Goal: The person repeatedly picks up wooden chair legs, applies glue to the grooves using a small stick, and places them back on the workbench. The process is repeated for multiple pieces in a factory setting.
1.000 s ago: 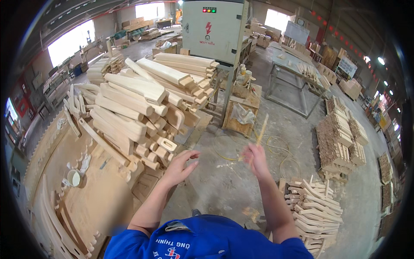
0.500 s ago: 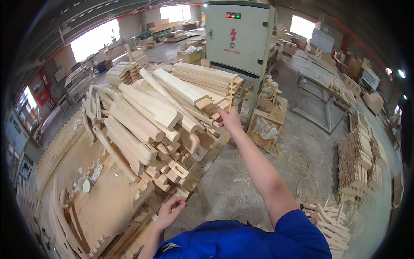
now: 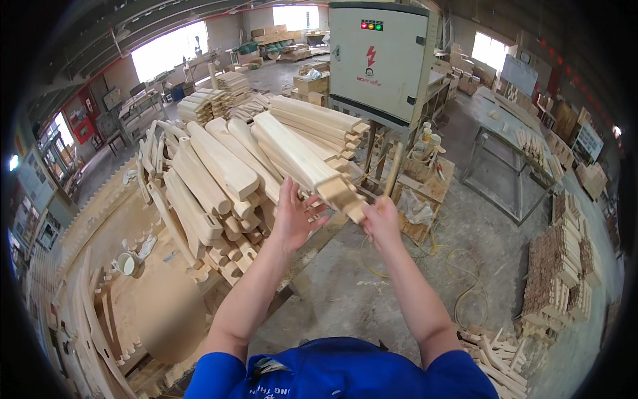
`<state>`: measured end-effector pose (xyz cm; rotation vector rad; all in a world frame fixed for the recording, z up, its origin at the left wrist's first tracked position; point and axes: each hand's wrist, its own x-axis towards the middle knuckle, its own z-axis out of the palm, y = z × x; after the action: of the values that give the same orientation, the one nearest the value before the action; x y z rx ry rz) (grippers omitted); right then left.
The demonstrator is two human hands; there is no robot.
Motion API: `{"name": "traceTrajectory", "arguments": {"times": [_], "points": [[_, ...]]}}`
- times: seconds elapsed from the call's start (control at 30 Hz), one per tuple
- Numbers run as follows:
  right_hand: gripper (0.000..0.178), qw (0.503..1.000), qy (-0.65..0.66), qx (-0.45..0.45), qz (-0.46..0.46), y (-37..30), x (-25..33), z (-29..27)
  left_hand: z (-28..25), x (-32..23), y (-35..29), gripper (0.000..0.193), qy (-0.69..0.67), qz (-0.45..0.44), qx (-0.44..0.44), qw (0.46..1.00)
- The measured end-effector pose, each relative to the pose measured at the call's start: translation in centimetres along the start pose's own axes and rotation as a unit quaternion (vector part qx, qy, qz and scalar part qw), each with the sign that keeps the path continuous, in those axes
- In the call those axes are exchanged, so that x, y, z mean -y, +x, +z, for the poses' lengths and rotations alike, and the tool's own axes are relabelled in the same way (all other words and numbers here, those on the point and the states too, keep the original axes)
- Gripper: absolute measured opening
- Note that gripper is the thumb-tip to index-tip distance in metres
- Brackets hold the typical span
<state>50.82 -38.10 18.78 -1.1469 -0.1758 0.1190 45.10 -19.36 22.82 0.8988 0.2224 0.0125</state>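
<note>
Two bare hands met at the near end of one long pale wooden piece lying on top of a heap of shaped timber; the left hand was spread wide, fingers splayed and palm pressed against the side of the piece, while the right hand was curled around its stepped end (the fingertips themselves were hidden behind the wood); the piece sloped up and away toward a grey electrical cabinet; the heap rested on a sawdust-covered tabletop at the person's left; a small white cup stood on that surface; stacks of short wooden parts rose from the concrete floor well apart at the right.
</note>
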Motion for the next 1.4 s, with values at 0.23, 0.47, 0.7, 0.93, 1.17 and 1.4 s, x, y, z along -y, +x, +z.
{"name": "traceTrajectory", "arguments": {"times": [0.23, 0.47, 0.7, 0.93, 1.17, 1.4], "points": [[0.031, 0.978, -0.157, -0.01, -0.139, -11.6, 4.8, -12.1, 2.5, 1.9, 4.2, 0.082, -0.077, 0.051, 0.071, 0.993], [0.056, 0.952, 0.223, -0.184, 0.096, -13.4, -3.1, -22.8, 8.2, 11.2, 1.3, 0.095, -0.033, 0.203, 0.038, 0.978], [0.074, 0.874, 0.366, -0.193, 0.255, -11.8, -10.6, -19.1, 10.0, 16.9, -3.0, 0.12, 0.131, 0.36, 0.097, 0.919], [0.052, 0.852, 0.444, -0.154, 0.23, -12.8, -10.8, -16.6, 4.3, 19.9, -5.4, 0.08, 0.097, 0.299, 0.106, 0.943], [0.044, 0.893, 0.321, -0.152, 0.276, -11.2, -11.4, -14.8, 0.3, 17.4, -7.8, 0.07, -0.056, 0.336, 0.075, 0.937], [0.045, 0.86, 0.339, 0.004, 0.381, -11.5, -9.9, -9.5, -2.7, 13.0, -11.5, 0.076, -0.084, 0.431, 0.051, 0.897]]}}
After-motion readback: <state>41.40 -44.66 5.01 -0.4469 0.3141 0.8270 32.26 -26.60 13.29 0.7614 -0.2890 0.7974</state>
